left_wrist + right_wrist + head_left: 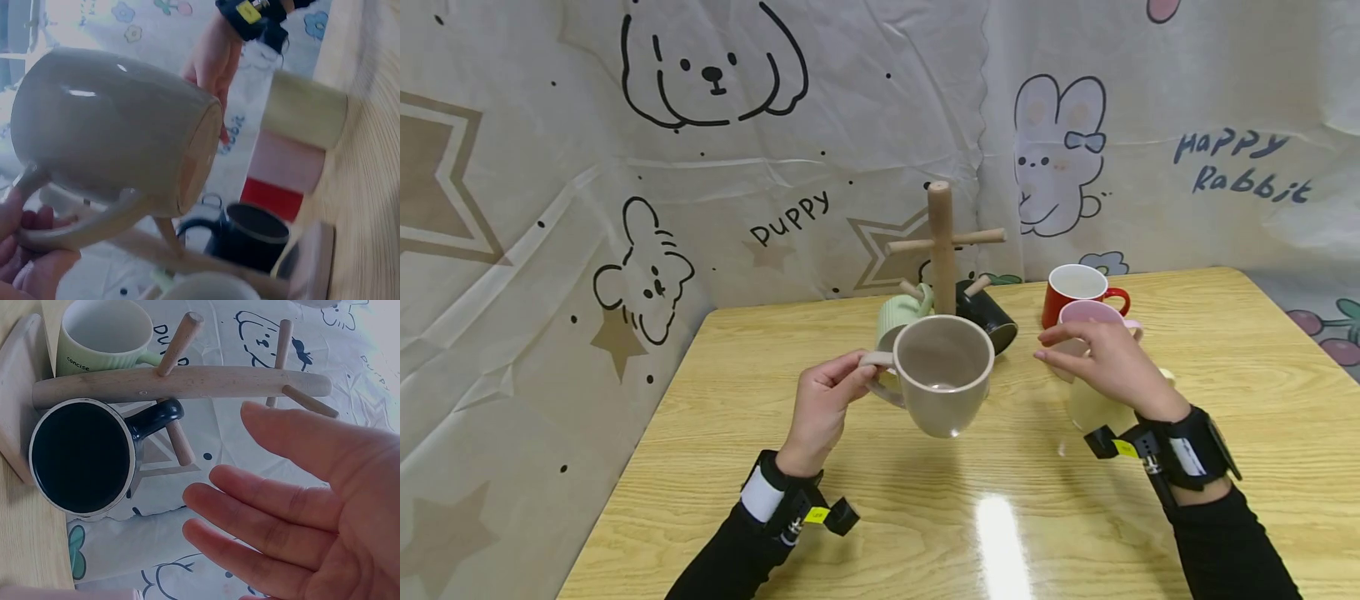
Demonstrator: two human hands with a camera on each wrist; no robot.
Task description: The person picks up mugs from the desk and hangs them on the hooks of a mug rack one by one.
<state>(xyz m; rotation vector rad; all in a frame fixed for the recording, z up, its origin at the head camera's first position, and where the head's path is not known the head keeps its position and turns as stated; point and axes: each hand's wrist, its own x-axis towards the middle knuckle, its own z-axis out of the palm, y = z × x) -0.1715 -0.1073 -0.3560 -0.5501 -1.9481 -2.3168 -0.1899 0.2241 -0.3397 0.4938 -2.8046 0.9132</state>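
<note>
A beige-grey mug [942, 375] is held up over the table, its mouth tilted toward me. My left hand [831, 400] grips its handle [81, 231] with thumb and fingers. Behind the mug stands a wooden mug tree [942, 250] with pegs. A light green mug [103, 334] and a black mug [81, 456] hang by their handles on its lower pegs. My right hand [1105, 362], holding nothing, hovers with spread fingers over a pale yellow mug [1097, 406] and a pink mug [1090, 312]. In the right wrist view its fingers point toward the mug tree.
A red mug [1055, 302] with a white inside stands behind the pink one near the table's back edge. The wooden table [715, 500] meets a printed cloth backdrop [850, 100] behind and to the left.
</note>
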